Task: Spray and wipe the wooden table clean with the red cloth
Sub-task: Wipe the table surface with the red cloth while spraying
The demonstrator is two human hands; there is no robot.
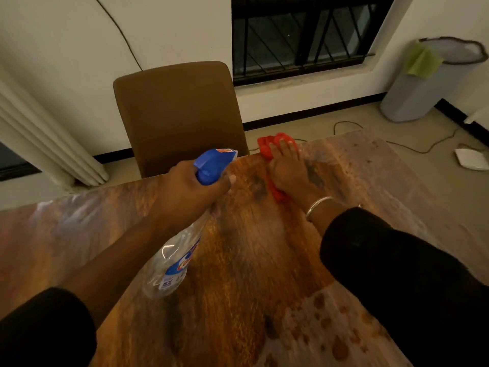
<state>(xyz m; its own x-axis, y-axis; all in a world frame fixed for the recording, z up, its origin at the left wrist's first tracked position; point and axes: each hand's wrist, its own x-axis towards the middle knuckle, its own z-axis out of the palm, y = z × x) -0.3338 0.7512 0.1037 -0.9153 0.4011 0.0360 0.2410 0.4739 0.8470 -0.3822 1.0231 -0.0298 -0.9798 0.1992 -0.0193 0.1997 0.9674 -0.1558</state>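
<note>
While our left hand (190,189) grips the spray bottle (182,234) by its blue trigger head above the wooden table (251,274), our right hand (287,170) presses flat, fingers spread, on the red cloth (270,147) at the far edge; a brown chair (180,115) stands just beyond.

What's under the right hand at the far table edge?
The red cloth lies bunched under the right hand, pressed onto the wooden table. Cloth shows beyond the fingertips and beside the wrist; its middle and the wood beneath it are covered.
</note>
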